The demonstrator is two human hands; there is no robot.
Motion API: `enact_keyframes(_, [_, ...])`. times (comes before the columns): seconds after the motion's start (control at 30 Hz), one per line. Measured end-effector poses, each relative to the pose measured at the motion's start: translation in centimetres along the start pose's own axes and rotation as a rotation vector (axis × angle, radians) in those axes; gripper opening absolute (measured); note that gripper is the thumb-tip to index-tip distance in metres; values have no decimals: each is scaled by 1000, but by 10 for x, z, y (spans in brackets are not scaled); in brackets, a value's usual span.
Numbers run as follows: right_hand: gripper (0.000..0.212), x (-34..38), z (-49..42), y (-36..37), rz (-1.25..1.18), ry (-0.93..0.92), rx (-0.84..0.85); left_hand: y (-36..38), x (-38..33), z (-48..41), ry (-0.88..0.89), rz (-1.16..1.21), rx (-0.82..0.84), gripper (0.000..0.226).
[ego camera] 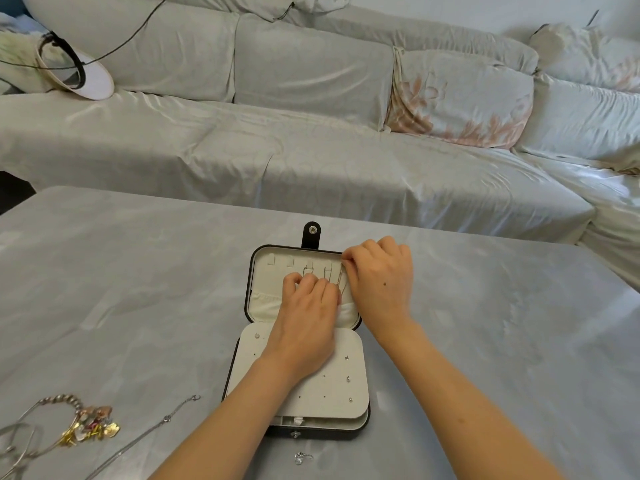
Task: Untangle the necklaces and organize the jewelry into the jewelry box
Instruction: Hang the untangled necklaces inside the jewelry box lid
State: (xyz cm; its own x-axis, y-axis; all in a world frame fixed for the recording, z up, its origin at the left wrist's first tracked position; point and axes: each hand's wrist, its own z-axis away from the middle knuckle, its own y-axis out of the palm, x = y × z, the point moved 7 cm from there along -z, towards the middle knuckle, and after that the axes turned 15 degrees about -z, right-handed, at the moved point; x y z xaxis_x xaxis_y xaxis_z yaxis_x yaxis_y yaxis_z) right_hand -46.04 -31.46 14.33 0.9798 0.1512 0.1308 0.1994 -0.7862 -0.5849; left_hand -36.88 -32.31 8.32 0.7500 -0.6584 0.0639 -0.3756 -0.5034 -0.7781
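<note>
The black jewelry box (239, 362) lies open on the table, its cream lid (266, 271) folded away from me with a row of hooks. Thin necklace chains (330, 273) hang from the right hooks. My right hand (381, 282) pinches a chain at the lid's top right hook. My left hand (308, 306) has curled fingers over the lid's pocket, holding the chain's lower part. Small studs (348, 378) sit in the cream earring panel. A tangle of necklaces and charms (86, 424) lies at the table's left front, with a long thin chain (162, 420) beside it.
A small silver piece (301, 457) lies in front of the box. The table has a grey cloth (485, 323). Behind it stands a covered sofa (311, 133) with a floral cushion (457, 102) and a hat with a black cord (72, 67).
</note>
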Motion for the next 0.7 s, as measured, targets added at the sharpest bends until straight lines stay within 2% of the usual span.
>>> enact_keyframes(0.13, [9,-5,3,-1,-5,75,-48,1,0,0,4,-4,25,22])
enact_keyframes(0.27, [20,-26,8,-2,-159,363,-44,1,0,-1,4,0,34,21])
enact_keyframes(0.33, [26,-41,13,6,-360,588,42,1,0,-1,1,11,41,23])
enact_keyframes(0.47, [34,-47,29,27,-976,977,230,1,0,-2,-2,27,61,24])
enact_keyframes(0.57, [39,-44,37,32,-1115,1057,266,0,2,-2,-21,34,43,23])
enact_keyframes(0.7, [35,-44,40,32,-1149,1047,167,3,1,-3,-6,-92,86,58])
